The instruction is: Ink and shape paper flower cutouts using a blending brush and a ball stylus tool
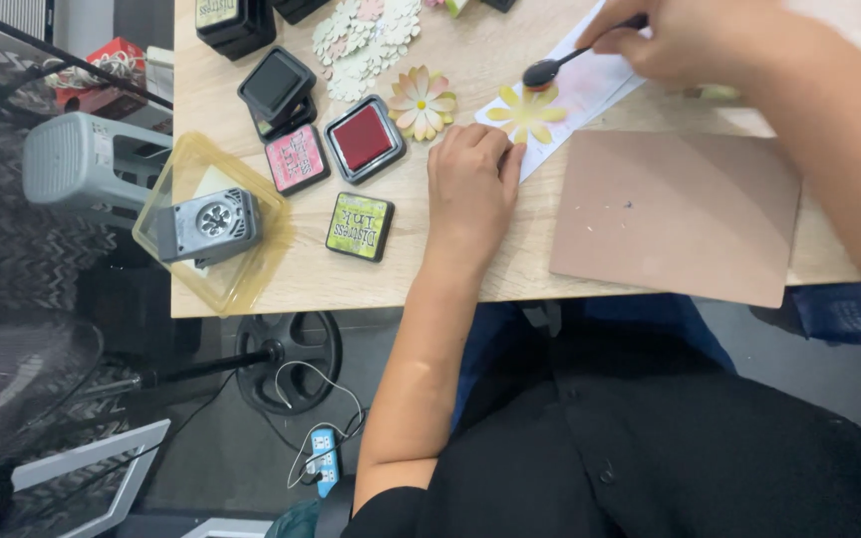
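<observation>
Right hand point(695, 40) is closed around the dark handle of a blending brush point(542, 72), and I see its round black head sitting on the top edge of the yellow paper flower point(527, 113). That flower is my landmark. It lies on a white scrap sheet point(590, 85), which I judge is there to keep colour off the table point(470, 264). Left hand point(470, 184) is just below-left of the flower, palm down, fingers curled, grasping nothing; its fingertips point(498, 149) press the sheet's near edge, apparently to stop the paper sliding under the brush.

Left of the flower, nearly touching the sheet, sits a finished pink-and-cream flower point(422, 102). Further left is an open red ink pad point(365, 138), lid off, within easy reach of the brush. Beyond that is a pink-labelled ink pad point(296, 157), lid on, with a stack of black pads point(276, 90) above it. Below-left of the flower, beside the left wrist, is a green ink pad point(360, 226), lid on. Well left, at the table corner, a grey flower punch point(209, 225) rests in a clear yellowish tray point(251, 279). Up-left of the flower is a pile of pale punched flowers point(361, 40). Right of and below the flower lies a brown mat point(675, 214), bare except for small specks.
</observation>
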